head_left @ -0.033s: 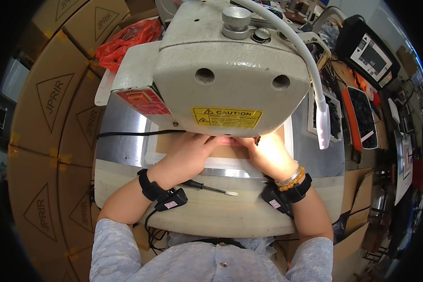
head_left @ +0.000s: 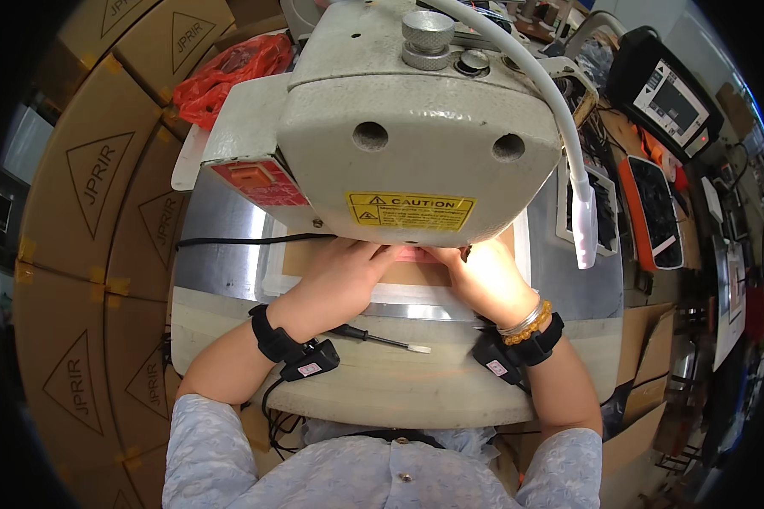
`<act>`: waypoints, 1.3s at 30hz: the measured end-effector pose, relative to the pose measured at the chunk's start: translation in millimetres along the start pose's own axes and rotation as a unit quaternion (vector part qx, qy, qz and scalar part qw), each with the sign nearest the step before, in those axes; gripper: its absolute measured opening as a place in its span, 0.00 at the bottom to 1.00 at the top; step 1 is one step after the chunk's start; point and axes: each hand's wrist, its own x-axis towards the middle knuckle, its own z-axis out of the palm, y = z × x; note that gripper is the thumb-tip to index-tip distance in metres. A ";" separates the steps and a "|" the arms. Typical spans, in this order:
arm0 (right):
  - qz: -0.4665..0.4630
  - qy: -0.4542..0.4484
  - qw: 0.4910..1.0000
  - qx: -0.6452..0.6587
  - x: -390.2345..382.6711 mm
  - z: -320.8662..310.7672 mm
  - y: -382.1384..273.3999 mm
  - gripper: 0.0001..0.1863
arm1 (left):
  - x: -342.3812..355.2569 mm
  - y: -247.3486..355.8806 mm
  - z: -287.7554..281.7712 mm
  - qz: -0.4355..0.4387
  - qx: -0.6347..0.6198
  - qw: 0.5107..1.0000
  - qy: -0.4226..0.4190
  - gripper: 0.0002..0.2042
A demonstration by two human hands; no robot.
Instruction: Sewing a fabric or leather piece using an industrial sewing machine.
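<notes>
Pink and flat, a small workpiece (head_left: 413, 254) lay between the two hands, at the front lower edge of a bulky off-white metal machine head (head_left: 416, 161) and over a brown sheet (head_left: 416, 276). Left hand (head_left: 348, 265) and right hand (head_left: 488, 280) both reached in from the near side, fingertips partly hidden beneath the head, so whether they gripped the workpiece or only pressed on it could not be told. Work on it seemed under way and unfinished, as it was not yet clear of the head; how much was left could not be judged. Left of the left hand stood brown cardboard boxes (head_left: 93, 161) with taped seams, contents hidden. Beyond that hand, a crumpled red plastic bag (head_left: 229, 78) held something too unclear to name. Right of the right hand, nearer the body, an open brown carton (head_left: 647, 343) hid its contents.
</notes>
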 end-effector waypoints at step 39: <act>0.057 -0.024 0.997 0.035 -2.1 -3.1 0.3 0.10 | 2.3 -2.7 1.3 0.009 -0.005 1.000 0.021 0.25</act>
